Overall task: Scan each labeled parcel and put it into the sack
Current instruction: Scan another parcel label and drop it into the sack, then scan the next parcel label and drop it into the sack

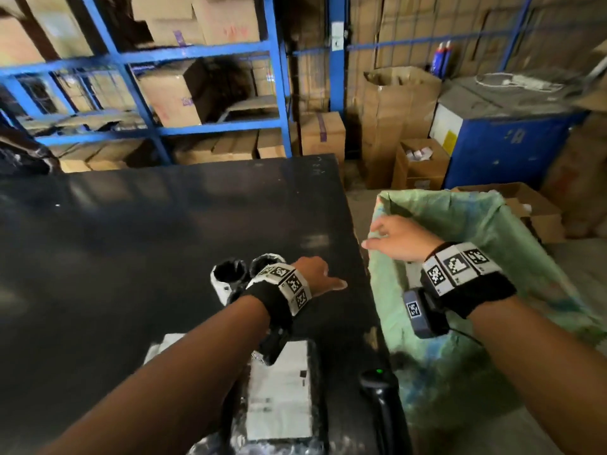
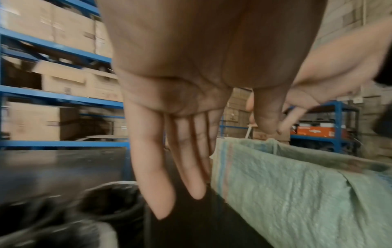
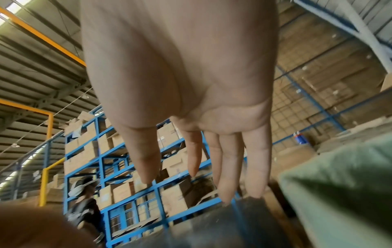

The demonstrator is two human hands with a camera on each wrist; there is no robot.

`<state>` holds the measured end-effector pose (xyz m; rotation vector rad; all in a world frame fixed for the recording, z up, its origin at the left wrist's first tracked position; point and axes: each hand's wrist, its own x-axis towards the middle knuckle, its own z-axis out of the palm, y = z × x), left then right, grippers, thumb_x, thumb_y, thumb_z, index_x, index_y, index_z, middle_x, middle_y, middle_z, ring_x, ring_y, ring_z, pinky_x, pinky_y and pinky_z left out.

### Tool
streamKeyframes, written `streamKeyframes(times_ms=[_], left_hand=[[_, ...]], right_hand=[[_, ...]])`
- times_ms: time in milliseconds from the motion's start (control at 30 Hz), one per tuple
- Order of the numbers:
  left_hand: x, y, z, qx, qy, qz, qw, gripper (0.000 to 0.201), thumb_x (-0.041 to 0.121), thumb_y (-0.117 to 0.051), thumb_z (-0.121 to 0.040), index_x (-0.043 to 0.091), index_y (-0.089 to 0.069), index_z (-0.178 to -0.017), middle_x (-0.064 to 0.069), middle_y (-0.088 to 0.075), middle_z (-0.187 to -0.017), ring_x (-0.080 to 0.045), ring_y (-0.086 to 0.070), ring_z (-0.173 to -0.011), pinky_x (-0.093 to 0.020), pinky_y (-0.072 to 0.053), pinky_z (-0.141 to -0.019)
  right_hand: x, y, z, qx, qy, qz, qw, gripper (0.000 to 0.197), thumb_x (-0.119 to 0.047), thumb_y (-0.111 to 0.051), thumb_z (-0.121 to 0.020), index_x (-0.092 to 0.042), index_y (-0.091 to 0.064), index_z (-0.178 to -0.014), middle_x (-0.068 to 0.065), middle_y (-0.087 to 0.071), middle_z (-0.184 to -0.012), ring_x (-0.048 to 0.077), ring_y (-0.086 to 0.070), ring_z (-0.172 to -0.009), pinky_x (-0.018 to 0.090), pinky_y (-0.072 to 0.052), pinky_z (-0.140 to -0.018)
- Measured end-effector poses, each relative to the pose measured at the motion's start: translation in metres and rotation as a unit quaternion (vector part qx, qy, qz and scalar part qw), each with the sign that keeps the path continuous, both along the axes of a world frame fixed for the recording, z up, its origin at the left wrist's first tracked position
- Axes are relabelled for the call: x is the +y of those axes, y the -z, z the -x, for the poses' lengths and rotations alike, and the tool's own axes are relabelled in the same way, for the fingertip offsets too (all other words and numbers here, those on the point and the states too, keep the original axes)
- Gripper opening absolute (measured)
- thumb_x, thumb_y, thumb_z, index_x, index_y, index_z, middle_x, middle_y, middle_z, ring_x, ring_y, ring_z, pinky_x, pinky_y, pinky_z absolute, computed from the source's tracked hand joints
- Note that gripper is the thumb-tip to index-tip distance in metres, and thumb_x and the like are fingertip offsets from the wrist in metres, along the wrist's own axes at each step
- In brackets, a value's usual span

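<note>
A flat parcel (image 1: 279,399) with a white label lies at the near edge of the black table (image 1: 131,241), under my left forearm. Two round black-and-white wrapped parcels (image 1: 230,277) stand just left of my left wrist and show blurred in the left wrist view (image 2: 106,201). My left hand (image 1: 328,277) hovers over the table with straight fingers (image 2: 152,184), holding nothing. The green woven sack (image 1: 476,251) (image 2: 297,193) (image 3: 339,201) stands open beside the table's right edge. My right hand (image 1: 384,234) (image 3: 201,159) hangs over the sack's left rim, fingers straight and empty.
A black handheld scanner (image 1: 381,392) with a green light lies at the table's near right corner. Blue shelving (image 1: 197,54) full of cartons stands behind the table. Open cartons (image 1: 420,162) and a blue machine (image 1: 505,142) stand beyond the sack. A person (image 3: 84,201) stands far off.
</note>
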<state>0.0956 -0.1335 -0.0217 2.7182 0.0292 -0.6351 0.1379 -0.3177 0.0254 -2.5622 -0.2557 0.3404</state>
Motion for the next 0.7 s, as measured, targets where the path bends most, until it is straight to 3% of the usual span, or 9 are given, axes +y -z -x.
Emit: streamKeyframes(times_ms=[67,133,233,300,400,467,500,600,700], left_hand=[[0.042,-0.006,0.024,-0.025,-0.016,0.001,1.000,0.056,0.062,-0.056,-0.083,0.007,-0.067,-0.085,-0.001,-0.060,-0.069,-0.024,-0.065,-0.085,-0.031,-0.050,-0.085],[0.088,-0.007,0.049,-0.056,-0.053,-0.006,0.997,0.047,0.058,-0.058,-0.084,0.012,-0.069,-0.083,-0.004,-0.066,-0.083,-0.025,-0.064,-0.092,-0.025,-0.045,-0.081],[0.156,0.004,0.092,-0.065,-0.150,-0.022,0.986,0.047,0.051,-0.059,-0.088,0.011,-0.068,-0.111,-0.009,-0.068,-0.114,-0.028,-0.062,-0.110,-0.026,-0.042,-0.081],[0.196,0.017,0.119,-0.043,-0.204,-0.031,0.978,0.051,0.051,-0.059,-0.087,0.009,-0.064,-0.116,-0.010,-0.066,-0.119,-0.029,-0.061,-0.111,-0.029,-0.044,-0.083],[0.239,0.043,0.153,-0.009,-0.284,-0.018,0.959,0.058,0.051,-0.062,-0.086,0.005,-0.059,-0.119,-0.013,-0.064,-0.122,-0.030,-0.060,-0.110,-0.030,-0.043,-0.080],[0.253,0.060,0.172,0.021,-0.317,0.000,0.948,0.066,0.053,-0.062,-0.085,0.003,-0.053,-0.128,-0.014,-0.059,-0.131,-0.031,-0.057,-0.117,-0.032,-0.045,-0.089],[0.256,0.069,0.178,0.035,-0.329,0.014,0.944,0.070,0.055,-0.062,-0.085,0.003,-0.050,-0.132,-0.014,-0.057,-0.134,-0.031,-0.055,-0.120,-0.034,-0.045,-0.095],[0.255,0.082,0.191,0.069,-0.347,0.058,0.934,0.068,0.061,-0.062,-0.081,0.007,-0.055,-0.121,-0.013,-0.061,-0.127,-0.030,-0.060,-0.107,-0.036,-0.047,-0.091],[0.254,0.089,0.196,0.060,-0.365,0.098,0.924,0.060,0.062,-0.064,-0.077,0.008,-0.059,-0.104,-0.009,-0.066,-0.109,-0.026,-0.061,-0.088,-0.032,-0.045,-0.079]], right_hand=[[0.034,0.007,0.027,0.022,-0.020,-0.010,0.999,0.048,-0.043,-0.065,-0.084,-0.016,-0.057,-0.123,0.006,-0.063,-0.119,0.023,-0.059,-0.111,0.029,-0.044,-0.090],[0.067,0.019,0.050,0.041,-0.037,-0.021,0.998,0.046,-0.043,-0.066,-0.083,-0.015,-0.059,-0.120,0.004,-0.066,-0.110,0.023,-0.061,-0.107,0.031,-0.046,-0.090],[0.113,0.041,0.084,0.084,-0.059,-0.039,0.994,0.039,-0.039,-0.069,-0.082,-0.016,-0.062,-0.112,0.001,-0.064,-0.096,0.024,-0.064,-0.105,0.027,-0.047,-0.076],[0.141,0.056,0.106,0.122,-0.066,-0.043,0.989,0.033,-0.036,-0.069,-0.082,-0.013,-0.062,-0.105,0.004,-0.064,-0.087,0.026,-0.067,-0.097,0.026,-0.046,-0.066],[0.173,0.080,0.137,0.169,-0.082,-0.025,0.982,0.053,-0.033,-0.066,-0.085,0.011,-0.059,-0.114,0.022,-0.067,-0.094,0.032,-0.067,-0.090,0.030,-0.044,-0.066],[0.188,0.089,0.155,0.195,-0.092,-0.005,0.977,0.054,-0.034,-0.063,-0.087,0.012,-0.059,-0.114,0.026,-0.067,-0.108,0.037,-0.065,-0.101,0.030,-0.047,-0.070],[0.193,0.092,0.164,0.209,-0.093,0.002,0.973,0.046,-0.035,-0.062,-0.087,0.007,-0.063,-0.106,0.020,-0.068,-0.101,0.034,-0.066,-0.098,0.029,-0.049,-0.070],[0.207,0.103,0.178,0.230,-0.083,-0.001,0.970,0.035,-0.040,-0.063,-0.086,-0.006,-0.062,-0.097,0.005,-0.055,-0.080,0.018,-0.056,-0.075,0.026,-0.044,-0.059],[0.216,0.109,0.186,0.248,-0.072,-0.033,0.966,0.048,-0.039,-0.065,-0.084,-0.002,-0.058,-0.114,0.009,-0.065,-0.102,0.021,-0.065,-0.092,0.030,-0.054,-0.072]])
